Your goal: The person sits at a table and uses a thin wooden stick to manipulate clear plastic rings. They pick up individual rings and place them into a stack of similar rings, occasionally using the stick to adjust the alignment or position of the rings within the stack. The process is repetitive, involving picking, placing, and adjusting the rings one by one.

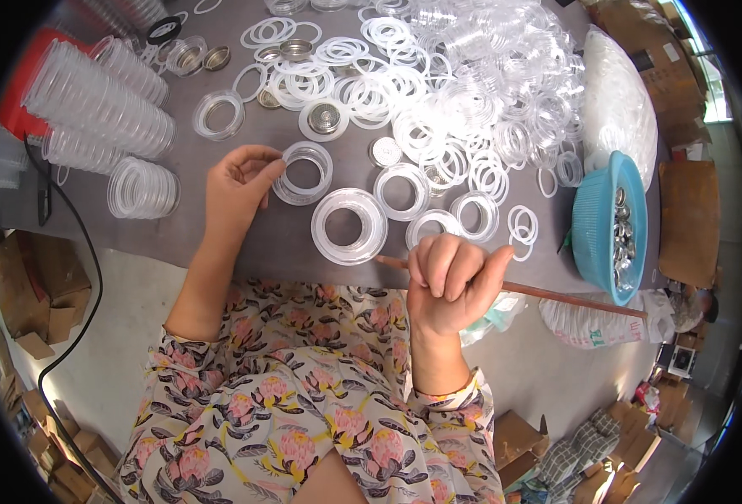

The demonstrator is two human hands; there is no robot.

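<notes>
My left hand (243, 181) has thumb and fingers pinched together at the left rim of a clear plastic ring (324, 186) on the grey table. My right hand (450, 281) is curled round a thin reddish-brown stick (568, 301), over the table's front edge. The stick's short end points left, toward a larger clear ring piece (320, 249), which looks like stacked rings. More clear rings lie just beyond, one (417, 181) behind my right hand and another (491, 228) to its right. A small round silver metal disc (385, 152) lies behind them.
White gaskets (304, 80) and clear plastic rings (530, 67) are heaped at the back. Stacks of clear plastic rings (102, 105) stand at the left. A blue basket (593, 231) with metal caps (621, 244) sits at the right edge. A black cable (94, 260) hangs at left.
</notes>
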